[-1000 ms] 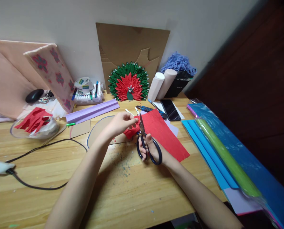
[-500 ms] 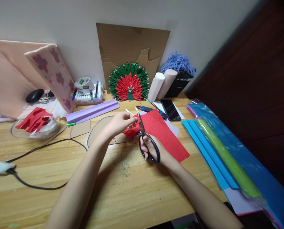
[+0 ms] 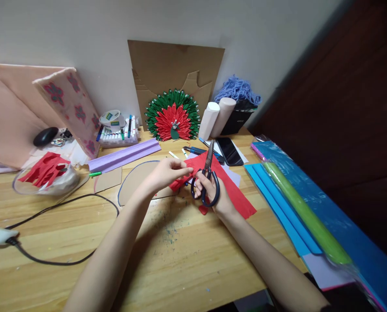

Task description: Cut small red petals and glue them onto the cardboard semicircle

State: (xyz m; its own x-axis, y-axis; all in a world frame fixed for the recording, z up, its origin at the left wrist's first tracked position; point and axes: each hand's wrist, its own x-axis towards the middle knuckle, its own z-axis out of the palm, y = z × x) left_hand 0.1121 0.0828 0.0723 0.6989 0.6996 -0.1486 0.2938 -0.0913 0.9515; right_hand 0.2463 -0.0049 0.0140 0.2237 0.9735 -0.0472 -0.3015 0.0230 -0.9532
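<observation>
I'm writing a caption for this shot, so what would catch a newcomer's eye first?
Probably the fan-shaped green and red decoration, upright at the back of the table before a brown cardboard sheet. Next come the dark-handled scissors in the right hand, blades pointing up over the bright red paper.

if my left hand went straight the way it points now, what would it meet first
Probably the fingers of the right hand, around the scissors, just past the left hand's fingertips; depth is unclear.
</observation>
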